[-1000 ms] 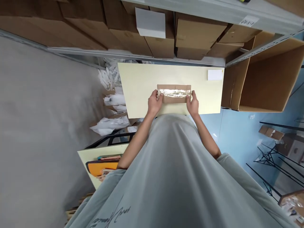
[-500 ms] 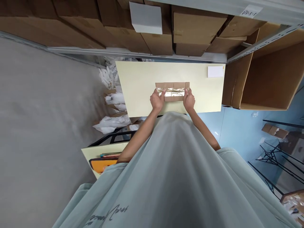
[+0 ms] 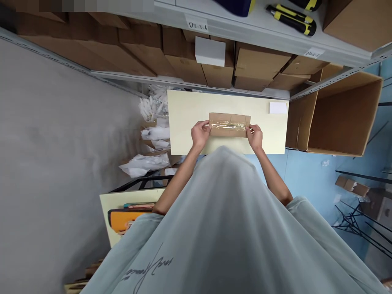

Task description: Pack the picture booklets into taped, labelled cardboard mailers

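Note:
A flat brown cardboard box (image 3: 231, 131) is over the pale yellow tabletop (image 3: 188, 107), with a strip of shiny clear tape running lengthwise along its top. My left hand (image 3: 200, 134) grips the left end, thumb and fingers closed on the edge. At the opposite end, my right hand (image 3: 255, 136) pinches the right edge near the tape's end. The box's underside is hidden, so whether it rests on the tabletop I cannot tell. A small white paper (image 3: 278, 108) lies toward the back right of the tabletop.
Behind the table, a metal shelf (image 3: 263, 36) holds cardboard boxes (image 3: 260, 61) and utility knives (image 3: 294, 22). A big open carton (image 3: 339, 118) stands at the right. White plastic bags (image 3: 147, 163) are at the left, near a side table with an orange case (image 3: 122, 220).
My hands have shifted outward from the box's top to its two ends, uncovering the tape. The view has tilted up, showing more of the shelf.

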`<state>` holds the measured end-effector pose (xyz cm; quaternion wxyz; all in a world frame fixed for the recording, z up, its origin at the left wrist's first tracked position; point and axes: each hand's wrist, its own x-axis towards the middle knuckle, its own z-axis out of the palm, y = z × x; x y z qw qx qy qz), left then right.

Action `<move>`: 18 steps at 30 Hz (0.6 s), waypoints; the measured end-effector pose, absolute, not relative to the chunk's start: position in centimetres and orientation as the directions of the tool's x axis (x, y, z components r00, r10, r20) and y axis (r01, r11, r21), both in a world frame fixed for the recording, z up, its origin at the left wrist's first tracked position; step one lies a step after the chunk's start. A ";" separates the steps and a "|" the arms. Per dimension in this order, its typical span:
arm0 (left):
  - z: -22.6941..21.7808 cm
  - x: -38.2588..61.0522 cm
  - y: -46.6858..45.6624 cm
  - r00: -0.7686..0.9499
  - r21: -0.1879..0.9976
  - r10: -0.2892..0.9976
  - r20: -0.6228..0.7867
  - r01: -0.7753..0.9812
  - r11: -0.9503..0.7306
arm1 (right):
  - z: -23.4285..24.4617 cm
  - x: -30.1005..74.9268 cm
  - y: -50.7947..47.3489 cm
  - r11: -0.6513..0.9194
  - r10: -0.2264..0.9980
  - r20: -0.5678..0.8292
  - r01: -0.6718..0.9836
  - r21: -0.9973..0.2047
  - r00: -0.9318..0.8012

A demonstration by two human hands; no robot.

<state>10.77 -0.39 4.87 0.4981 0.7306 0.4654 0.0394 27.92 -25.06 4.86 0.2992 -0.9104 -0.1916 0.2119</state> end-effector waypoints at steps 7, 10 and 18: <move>4.2 8.9 -0.3 0.509 0.771 0.737 -0.444 0.636 0.026 | 4.8 27.2 -24.3 -0.761 0.499 -0.287 0.256 -0.596 0.817; 2.3 8.1 -1.1 0.477 0.713 0.696 -0.536 0.698 0.070 | 3.6 26.2 -24.0 -0.805 0.472 -0.357 0.229 -0.547 0.806; -1.3 5.3 -2.2 0.488 0.695 0.638 -0.595 0.711 0.104 | 1.7 24.5 -24.9 -0.849 0.355 -0.549 0.016 -0.528 0.757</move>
